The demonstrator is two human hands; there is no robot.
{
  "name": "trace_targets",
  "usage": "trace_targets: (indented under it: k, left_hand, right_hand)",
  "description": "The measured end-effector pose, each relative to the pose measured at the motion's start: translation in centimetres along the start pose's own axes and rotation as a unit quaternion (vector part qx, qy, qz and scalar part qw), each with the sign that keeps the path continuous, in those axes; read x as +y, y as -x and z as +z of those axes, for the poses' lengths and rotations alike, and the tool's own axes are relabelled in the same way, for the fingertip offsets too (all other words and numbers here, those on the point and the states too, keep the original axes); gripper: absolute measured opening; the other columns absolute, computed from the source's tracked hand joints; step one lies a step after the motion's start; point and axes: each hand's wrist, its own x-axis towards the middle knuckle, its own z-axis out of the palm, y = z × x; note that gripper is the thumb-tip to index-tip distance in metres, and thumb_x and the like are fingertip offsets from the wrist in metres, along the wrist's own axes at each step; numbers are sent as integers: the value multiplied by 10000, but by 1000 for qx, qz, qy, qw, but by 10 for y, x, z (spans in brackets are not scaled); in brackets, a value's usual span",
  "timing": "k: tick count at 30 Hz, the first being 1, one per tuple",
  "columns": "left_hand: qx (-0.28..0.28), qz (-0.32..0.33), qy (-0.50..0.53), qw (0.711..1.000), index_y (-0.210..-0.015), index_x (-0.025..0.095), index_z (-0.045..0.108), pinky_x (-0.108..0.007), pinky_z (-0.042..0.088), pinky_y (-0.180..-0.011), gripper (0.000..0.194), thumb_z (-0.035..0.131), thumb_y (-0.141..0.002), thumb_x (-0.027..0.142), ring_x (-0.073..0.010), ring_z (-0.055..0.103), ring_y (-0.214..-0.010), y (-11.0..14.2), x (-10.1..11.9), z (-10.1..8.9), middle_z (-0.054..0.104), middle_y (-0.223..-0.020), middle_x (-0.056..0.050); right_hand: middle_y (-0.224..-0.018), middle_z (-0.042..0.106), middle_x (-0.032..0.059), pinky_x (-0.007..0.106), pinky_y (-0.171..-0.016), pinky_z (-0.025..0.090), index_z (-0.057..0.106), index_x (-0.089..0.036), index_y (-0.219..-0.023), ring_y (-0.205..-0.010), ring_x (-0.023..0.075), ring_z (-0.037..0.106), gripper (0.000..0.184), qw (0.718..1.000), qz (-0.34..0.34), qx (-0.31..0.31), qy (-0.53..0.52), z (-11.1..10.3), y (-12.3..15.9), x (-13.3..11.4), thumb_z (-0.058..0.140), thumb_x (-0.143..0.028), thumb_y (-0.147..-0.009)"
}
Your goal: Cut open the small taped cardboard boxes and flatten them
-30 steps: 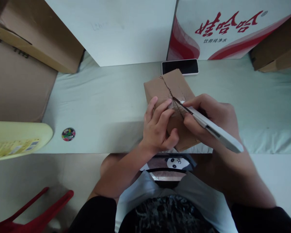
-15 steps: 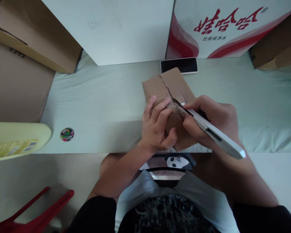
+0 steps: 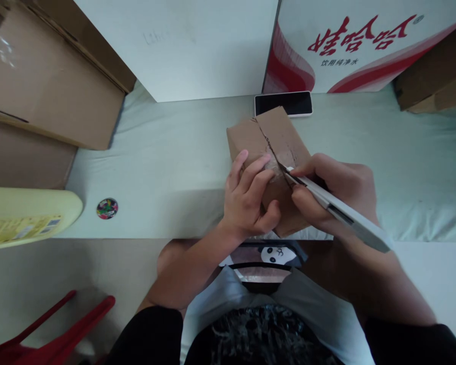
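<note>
Small cardboard box sits straight ahead of the person, btwn both hands, long axis slanting from far-L to near-R. Seam runs down box top roughly along that axis, w/ clear tape around its mid part. Key relation: knife comes in from R of box, tip at the seam approx mid-top, handle angled back to near-R, lying more crosswise than the seam. R hand is nearer the seam's near end; L hand is on the L half of box, fingertips just short of the seam.

R fingers: closed round knife, thumb + index pinched up front near the blade; can't tell if they also touch box. L fingers: open, slightly spread, bent, resting on box top, thumb out toward its near end; no tool in L.

Phone lies just beyond box, screen dark. Round badge + yellow bottle are well off to L of box.
</note>
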Motion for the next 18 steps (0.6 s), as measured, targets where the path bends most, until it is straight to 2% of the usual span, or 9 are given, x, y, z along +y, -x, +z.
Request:
trace_targets:
  k: [6,9,14,18]
  left_hand:
    - [-12,9,10,1000,-1303,208,539,-577,318,-1331,375,453,-1007,423,-314,582,-1404,-2,0,-2,655,-1433,-155]
    - [-16,7,7,1000,-1317,223,533,-573,311,-1331,391,449,-1007,446,-313,549,-1438,0,0,-2,646,-1455,-141]
    - [-7,-8,-6,1000,-1309,233,549,-603,302,-1322,413,423,-1009,489,-342,514,-1468,2,-1,0,654,-1458,-127]
    - [-8,0,-8,1000,-1336,268,535,-581,322,-1315,415,442,-987,472,-330,521,-1472,1,-2,-1,658,-1452,-106]
  right_hand:
    - [-537,498,-48,230,-469,305,597,-207,-715,-460,75,366,36,1000,-16,9,5,-3,3,-3,574,-227,-734]
    - [-541,473,-54,235,-479,301,592,-200,-716,-467,70,339,22,1000,-7,5,-8,-4,5,-3,574,-196,-729]
    - [-529,447,-64,227,-469,275,594,-195,-712,-449,57,329,22,999,-37,24,-21,-1,4,3,576,-185,-718]
    - [-540,466,-47,248,-493,311,593,-205,-711,-478,80,350,47,999,-27,9,-31,-6,8,-3,606,-171,-740]
